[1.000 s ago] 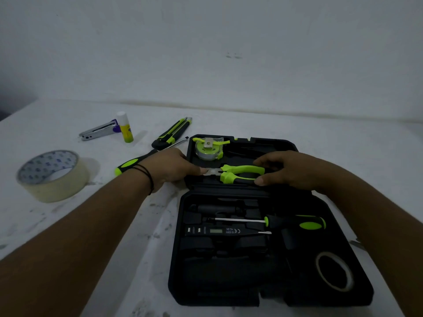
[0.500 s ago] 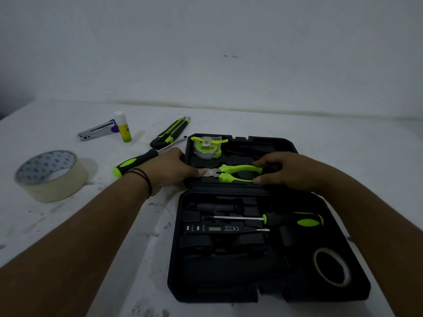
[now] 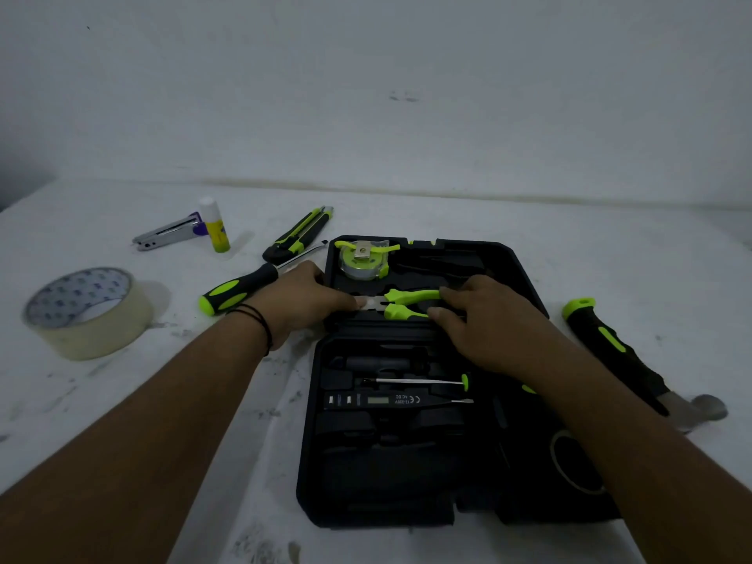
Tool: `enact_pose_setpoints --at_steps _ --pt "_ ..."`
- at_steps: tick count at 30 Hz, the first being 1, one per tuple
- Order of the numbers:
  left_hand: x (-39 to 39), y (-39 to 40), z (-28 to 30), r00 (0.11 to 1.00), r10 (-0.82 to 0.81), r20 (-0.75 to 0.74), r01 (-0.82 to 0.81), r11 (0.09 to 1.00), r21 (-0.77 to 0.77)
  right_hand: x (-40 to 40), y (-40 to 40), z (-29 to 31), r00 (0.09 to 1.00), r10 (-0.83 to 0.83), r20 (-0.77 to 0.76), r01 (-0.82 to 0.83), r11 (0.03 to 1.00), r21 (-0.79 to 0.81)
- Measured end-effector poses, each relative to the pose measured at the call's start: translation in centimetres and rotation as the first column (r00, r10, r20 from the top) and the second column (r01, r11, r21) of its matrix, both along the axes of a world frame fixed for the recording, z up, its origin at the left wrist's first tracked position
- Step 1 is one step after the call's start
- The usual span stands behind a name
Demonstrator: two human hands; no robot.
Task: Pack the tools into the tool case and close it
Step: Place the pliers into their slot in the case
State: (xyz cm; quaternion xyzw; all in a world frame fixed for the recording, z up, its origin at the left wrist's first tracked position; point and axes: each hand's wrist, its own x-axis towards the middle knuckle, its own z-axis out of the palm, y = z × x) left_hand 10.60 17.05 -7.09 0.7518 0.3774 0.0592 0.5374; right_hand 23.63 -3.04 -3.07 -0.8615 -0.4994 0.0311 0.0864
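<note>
White scuffed bench (image 3: pixel 122 400) against a plain white wall. Left of the case, loose on the bench: black-and-green screwdriver (image 3: pixel 240 289), black-and-green utility knife (image 3: pixel 299 234). Open black plastic tool case (image 3: pixel 525 264) sits centre. Green-handled pliers (image 3: pixel 401 305) lie in its far half, long axis left-right, metal nose left, handles right. Left hand (image 3: pixel 307 305) presses fingertips on the nose; right hand (image 3: pixel 488 319) has fingers curled over the handles, apparently seating the pliers. Black-and-green hammer (image 3: pixel 610 348) lies right of the case, nearest the right hand. Next pickup likely splits by side.
</note>
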Motion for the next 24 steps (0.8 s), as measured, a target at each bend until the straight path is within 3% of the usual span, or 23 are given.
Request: enact_pose_setpoints --at_steps 5,11,17,24 --pt "0.4 -0.3 0.3 1.0 -0.012 0.01 0.012 1.0 0.013 0.6 0.0 -0.3 1.0 0.008 -0.002 -0.008 1.0 0.001" --pt "0.0 -0.8 0.4 0.999 -0.017 0.028 0.015 0.998 0.064 0.0 0.2 -1.0 0.993 -0.004 0.115 0.012 0.998 -0.064" --pt "-0.4 -1.1 0.7 0.997 0.055 0.048 -0.055 0.998 -0.005 -1.0 -1.5 -1.2 0.999 -0.021 0.047 0.024 0.997 -0.072" --pt "-0.2 -0.8 0.5 1.0 0.028 -0.002 -0.028 0.999 0.016 -2.1 -1.8 -0.6 1.0 -0.014 0.008 0.015 0.998 -0.057"
